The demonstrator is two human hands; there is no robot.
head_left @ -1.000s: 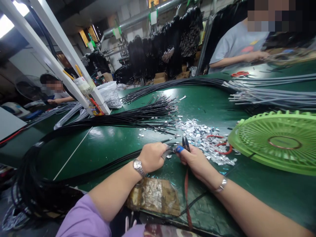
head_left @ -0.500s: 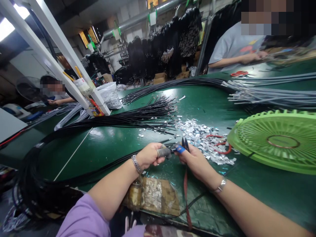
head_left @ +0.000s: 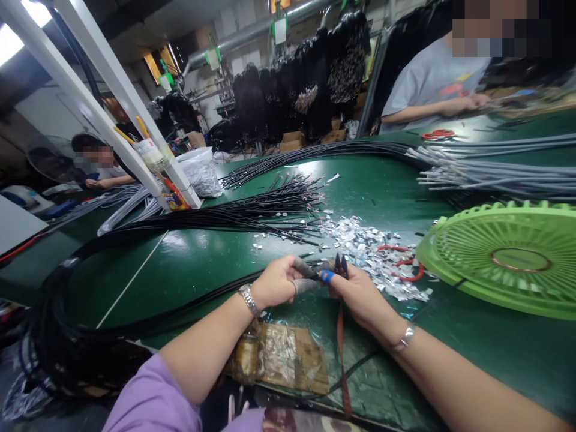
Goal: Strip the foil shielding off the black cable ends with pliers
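My left hand (head_left: 275, 282) is closed, its thumb and grey-capped fingertips pinching the end of a black cable (head_left: 180, 303) that trails left over the green table (head_left: 189, 264). My right hand (head_left: 360, 297) is closed round small black-tipped cutters (head_left: 341, 265) with red handles, a blue cap on one fingertip. The cutter tips sit right at the cable end between both hands. A bundle of black cables (head_left: 234, 216) with stripped ends fans out behind. A heap of silver foil scraps (head_left: 369, 252) lies just beyond my right hand.
A green fan grille (head_left: 504, 258) lies at right, red-handled scissors (head_left: 402, 264) in the scraps. Grey cables (head_left: 495, 171) stretch across the far right. A person in a grey shirt (head_left: 432, 78) works opposite; another person (head_left: 101, 165) sits far left. White posts (head_left: 112, 102) rise at left.
My left hand has shifted its pinch on the cable end, fingers rolling slightly. The right hand with the cutters has barely moved.
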